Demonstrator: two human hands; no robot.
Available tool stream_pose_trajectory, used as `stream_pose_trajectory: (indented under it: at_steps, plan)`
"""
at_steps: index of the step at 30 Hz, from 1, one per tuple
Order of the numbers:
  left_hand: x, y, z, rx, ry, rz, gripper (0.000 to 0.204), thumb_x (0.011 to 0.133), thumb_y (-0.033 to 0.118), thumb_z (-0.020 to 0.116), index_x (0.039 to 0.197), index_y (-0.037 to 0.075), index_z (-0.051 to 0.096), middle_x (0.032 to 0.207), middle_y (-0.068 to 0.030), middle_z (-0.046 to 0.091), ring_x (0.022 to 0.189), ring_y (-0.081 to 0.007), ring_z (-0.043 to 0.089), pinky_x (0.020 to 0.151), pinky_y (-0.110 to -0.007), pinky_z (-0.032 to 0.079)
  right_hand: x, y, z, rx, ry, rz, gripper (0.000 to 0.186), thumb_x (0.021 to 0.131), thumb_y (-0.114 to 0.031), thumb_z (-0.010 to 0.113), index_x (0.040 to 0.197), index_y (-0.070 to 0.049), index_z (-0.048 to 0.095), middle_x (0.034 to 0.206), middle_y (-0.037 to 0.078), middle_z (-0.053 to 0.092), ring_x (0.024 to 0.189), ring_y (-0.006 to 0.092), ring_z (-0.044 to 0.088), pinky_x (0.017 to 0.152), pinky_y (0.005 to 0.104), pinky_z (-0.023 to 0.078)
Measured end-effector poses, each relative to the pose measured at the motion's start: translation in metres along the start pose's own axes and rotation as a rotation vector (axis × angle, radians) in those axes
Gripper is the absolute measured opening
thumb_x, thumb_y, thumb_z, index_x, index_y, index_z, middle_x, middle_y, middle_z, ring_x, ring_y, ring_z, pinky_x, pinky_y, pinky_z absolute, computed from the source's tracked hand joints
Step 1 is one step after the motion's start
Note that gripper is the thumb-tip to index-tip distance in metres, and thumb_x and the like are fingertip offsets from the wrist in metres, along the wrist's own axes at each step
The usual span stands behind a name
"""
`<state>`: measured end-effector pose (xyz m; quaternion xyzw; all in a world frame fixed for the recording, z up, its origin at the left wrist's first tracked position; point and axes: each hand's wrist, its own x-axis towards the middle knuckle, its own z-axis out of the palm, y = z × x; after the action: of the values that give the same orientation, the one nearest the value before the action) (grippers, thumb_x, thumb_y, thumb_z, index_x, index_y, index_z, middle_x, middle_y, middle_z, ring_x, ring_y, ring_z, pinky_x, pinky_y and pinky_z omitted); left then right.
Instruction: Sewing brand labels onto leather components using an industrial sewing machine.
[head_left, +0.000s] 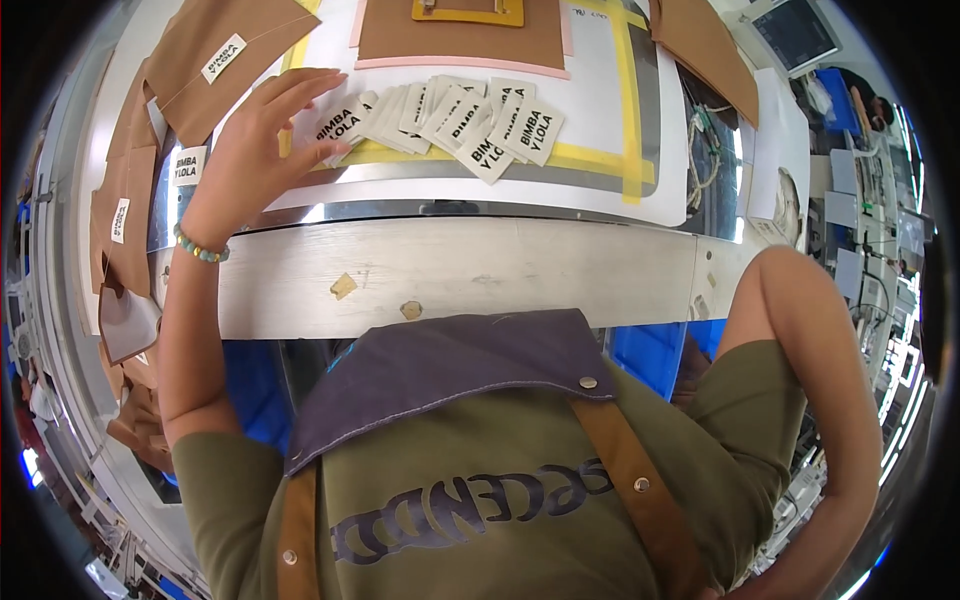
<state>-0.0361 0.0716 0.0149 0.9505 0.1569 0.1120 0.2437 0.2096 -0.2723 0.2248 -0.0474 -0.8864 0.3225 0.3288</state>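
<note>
Over the left end of a loose row of cream fabric labels (462,118) with black print, my left hand (258,140) hovers with fingers curved and apart. Its thumb tip is next to the leftmost labels; I see nothing held between thumb and fingers. The labels overlap each other on a white board marked with yellow tape (632,110). Behind them lies a brown panel (450,45) with pink edging, topped by a yellow frame (468,16). My right arm (825,350) bends down along my side, and its hand is out of the picture.
Brown pieces with sewn-on labels (215,62) are heaped at the left, and a single label (188,165) lies by my left wrist. More brown pieces (710,50) sit at the far right, near a screen (795,32) and some cords (705,150). A pale wooden ledge (460,265) runs along the front.
</note>
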Motion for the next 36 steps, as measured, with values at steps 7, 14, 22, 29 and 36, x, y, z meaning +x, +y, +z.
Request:
stream_pose_trajectory:
  at_steps: [7, 14, 22, 29, 36]
  plan:
    - [-0.020, 0.005, 0.009, -0.015, 0.036, 0.001, 0.060, 0.087, 0.010, 0.086, 0.145, 0.013, 0.071, 0.148, -0.0047, 0.070, 0.116, -0.0214, 0.069, 0.092, -0.033, 0.057, 0.000, -0.048, 0.030, 0.033, 0.024, -0.042, 0.020, 0.096, -0.019, 0.064, 0.097, -0.002, 0.074, 0.088, 0.003, 0.066, 0.079, 0.0178, 0.063, 0.069, 0.0344, 0.044]
    - [-0.009, 0.007, 0.027, -0.097, 0.077, -0.024, 0.050, 0.090, 0.003, 0.082, 0.139, 0.010, 0.074, 0.146, -0.0043, 0.071, 0.128, -0.0219, 0.065, 0.103, -0.035, 0.057, -0.047, 0.092, 0.054, -0.667, 0.477, 0.745, 0.016, 0.094, -0.016, 0.073, 0.102, -0.003, 0.071, 0.099, 0.007, 0.067, 0.087, 0.0265, 0.068, 0.077, 0.0388, 0.051]
    - [0.003, 0.033, 0.056, -0.299, 0.115, 0.100, 0.091, 0.089, 0.018, 0.085, 0.168, 0.011, 0.042, 0.174, -0.0127, 0.040, 0.157, -0.0344, 0.042, 0.127, -0.045, 0.038, -0.116, 0.178, 0.050, -0.651, 0.297, 1.258, 0.034, 0.091, -0.028, 0.086, 0.095, -0.004, 0.061, 0.091, 0.008, 0.061, 0.077, 0.0261, 0.064, 0.069, 0.0370, 0.053]
    - [0.027, 0.039, 0.073, -0.176, 0.081, 0.250, 0.084, 0.090, 0.035, 0.087, 0.161, 0.008, 0.051, 0.167, -0.0180, 0.047, 0.156, -0.0415, 0.040, 0.127, -0.052, 0.036, -0.075, 0.235, 0.076, -0.571, 0.528, 0.941, 0.019, 0.096, -0.015, 0.078, 0.100, -0.001, 0.065, 0.091, 0.009, 0.061, 0.078, 0.0258, 0.064, 0.068, 0.0363, 0.053]
    - [0.038, 0.021, 0.054, -0.030, -0.008, 0.451, 0.076, 0.094, 0.035, 0.081, 0.160, 0.009, 0.053, 0.169, -0.0128, 0.049, 0.159, -0.0383, 0.039, 0.129, -0.052, 0.035, -0.086, 0.217, 0.034, -0.490, 0.558, 1.028, 0.020, 0.098, -0.010, 0.077, 0.117, -0.007, 0.079, 0.104, 0.004, 0.074, 0.082, 0.0140, 0.065, 0.068, 0.0292, 0.051]
